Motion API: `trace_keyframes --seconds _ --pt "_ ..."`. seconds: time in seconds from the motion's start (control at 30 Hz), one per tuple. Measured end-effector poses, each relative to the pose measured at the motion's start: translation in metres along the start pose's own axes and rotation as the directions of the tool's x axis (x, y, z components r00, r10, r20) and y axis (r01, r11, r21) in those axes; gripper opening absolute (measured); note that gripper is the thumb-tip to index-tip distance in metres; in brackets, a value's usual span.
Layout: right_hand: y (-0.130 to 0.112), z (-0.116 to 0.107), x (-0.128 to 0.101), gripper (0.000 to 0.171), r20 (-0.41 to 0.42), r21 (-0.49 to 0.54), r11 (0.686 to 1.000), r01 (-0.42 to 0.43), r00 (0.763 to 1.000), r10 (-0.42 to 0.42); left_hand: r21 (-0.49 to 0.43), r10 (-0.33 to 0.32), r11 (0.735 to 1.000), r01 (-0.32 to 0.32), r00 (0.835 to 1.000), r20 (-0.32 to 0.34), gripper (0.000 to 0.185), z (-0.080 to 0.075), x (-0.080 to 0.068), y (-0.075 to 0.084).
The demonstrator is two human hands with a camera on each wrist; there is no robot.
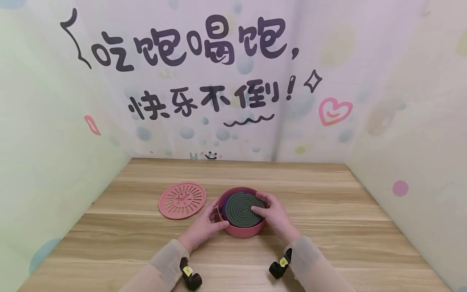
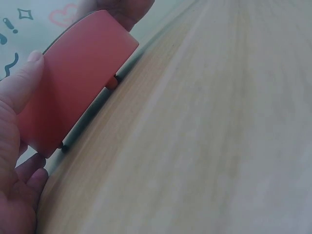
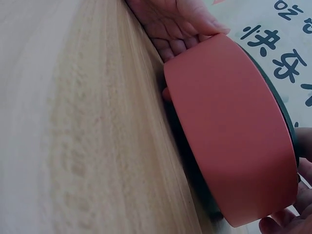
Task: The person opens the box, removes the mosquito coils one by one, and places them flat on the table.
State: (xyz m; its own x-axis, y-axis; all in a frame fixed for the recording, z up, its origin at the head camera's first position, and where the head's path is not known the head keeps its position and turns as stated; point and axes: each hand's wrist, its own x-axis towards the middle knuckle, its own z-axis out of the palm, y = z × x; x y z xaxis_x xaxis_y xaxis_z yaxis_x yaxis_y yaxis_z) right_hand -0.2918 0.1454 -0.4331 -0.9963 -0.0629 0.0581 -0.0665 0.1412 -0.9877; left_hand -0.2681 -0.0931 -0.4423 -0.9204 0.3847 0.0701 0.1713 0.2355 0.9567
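A round pink-red tin (image 1: pixel 243 232) stands on small feet in front of me. In it, near rim level, lies a dark green mosquito coil (image 1: pixel 238 211), with a strip of purple-blue showing round its edge. My left hand (image 1: pixel 205 226) grips the tin from the left, thumb along the near wall and fingers round the far side. From the right, my right hand (image 1: pixel 275 215) has its thumb over the coil and its fingertips at the coil's far right edge by the rim. In the right wrist view, lower fingers (image 3: pixel 279 222) lie beside the tin wall.
A pink slotted lid (image 1: pixel 182 200) lies flat on the wooden table (image 1: pixel 310 182), left of the tin. Behind the table hangs a printed curtain (image 1: pixel 219 138) with dark lettering, and pale walls (image 1: pixel 412 154) stand at both sides.
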Motion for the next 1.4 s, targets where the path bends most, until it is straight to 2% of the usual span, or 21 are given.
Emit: trace_keyframes --seconds 0.37,0.8,0.9,1.03,1.1,1.2,1.33,1.4 --pt "-0.001 -0.001 0.0 0.051 -0.01 0.001 1.0 -0.011 1.0 0.011 -0.02 0.006 1.0 -0.006 1.0 0.015 0.079 0.0 0.002 -0.001" --pt "-0.005 -0.002 -0.004 0.052 0.004 0.008 1.0 0.029 1.0 -0.029 0.005 -0.003 1.0 0.003 1.0 0.005 0.079 -0.001 0.002 0.001" --pt "-0.004 -0.002 -0.003 0.05 0.001 -0.019 0.999 0.03 1.0 -0.03 0.004 -0.004 1.0 0.004 1.0 0.005 0.08 -0.001 0.002 0.0" --pt "-0.008 -0.002 0.001 0.049 -0.006 -0.167 0.985 0.044 0.999 -0.045 0.003 -0.003 1.0 0.003 1.0 0.008 0.08 -0.001 0.002 0.0" --pt "-0.012 -0.001 0.005 0.051 0.026 -0.25 0.966 0.065 0.998 -0.06 0.002 -0.002 1.0 0.002 1.0 0.009 0.08 -0.001 0.002 0.0" --pt "-0.019 0.002 0.011 0.054 0.127 -0.363 0.924 0.122 0.989 -0.08 0.001 -0.002 1.0 0.002 1.0 0.01 0.08 -0.001 0.002 0.001" --pt "-0.026 0.005 0.019 0.057 0.267 -0.4 0.9 0.175 0.961 -0.068 0.0 -0.008 1.0 0.008 1.0 0.011 0.08 -0.001 0.001 0.001" --pt "-0.027 0.006 0.023 0.057 0.303 -0.384 0.908 0.17 0.952 -0.05 0.003 -0.011 1.0 0.011 1.0 0.011 0.08 -0.001 0.001 0.002"
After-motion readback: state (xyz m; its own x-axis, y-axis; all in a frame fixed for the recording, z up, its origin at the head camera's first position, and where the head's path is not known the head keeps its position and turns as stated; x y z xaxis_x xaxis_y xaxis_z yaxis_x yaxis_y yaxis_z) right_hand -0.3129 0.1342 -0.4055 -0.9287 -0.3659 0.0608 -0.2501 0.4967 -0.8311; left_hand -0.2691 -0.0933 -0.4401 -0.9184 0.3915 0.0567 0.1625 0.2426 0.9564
